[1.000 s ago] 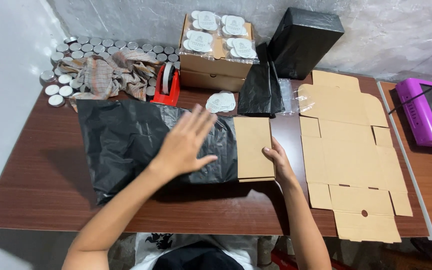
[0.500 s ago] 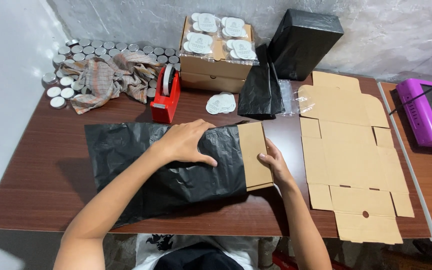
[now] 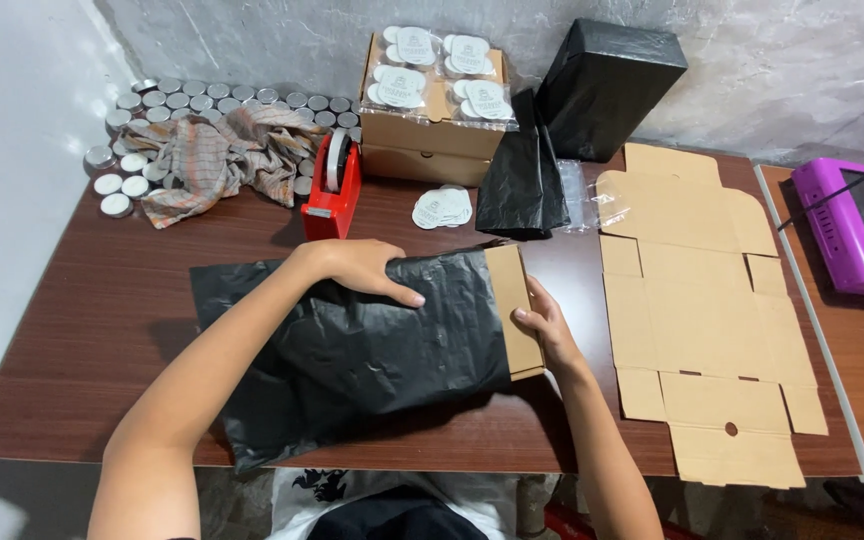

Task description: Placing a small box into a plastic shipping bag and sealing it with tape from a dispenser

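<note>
Nearest to me, a black plastic bag (image 3: 352,350) lies flat across the front of the dark wood tabletop (image 3: 82,330), with a flat brown cardboard box (image 3: 514,310) most of the way inside it; only the box's right end sticks out of the bag's mouth. My left hand (image 3: 357,268) rests on top of the bag near its upper edge, fingers (image 3: 407,296) stretched forward and pressing down on the plastic, gripping nothing. My right hand (image 3: 544,325) sits at the exposed end of the box, fingers curled against its right edge and touching the cardboard; I cannot tell whether they clamp it or only push. Just right of that hand, an unfolded cardboard box blank (image 3: 697,300) lies flat. Farther back, a red tape dispenser (image 3: 334,188) stands just beyond the bag. Right of it sit a small stack of round white labels (image 3: 442,208) and a crumpled black bag (image 3: 522,180) standing upright. At far left, a checked cloth (image 3: 217,155) lies among rows of small round silver tins (image 3: 117,185). Against the wall, an open carton (image 3: 422,140) holds packets of white discs, beside a black-wrapped parcel (image 3: 607,85). A purple appliance (image 3: 852,225) sits at the right edge.
</note>
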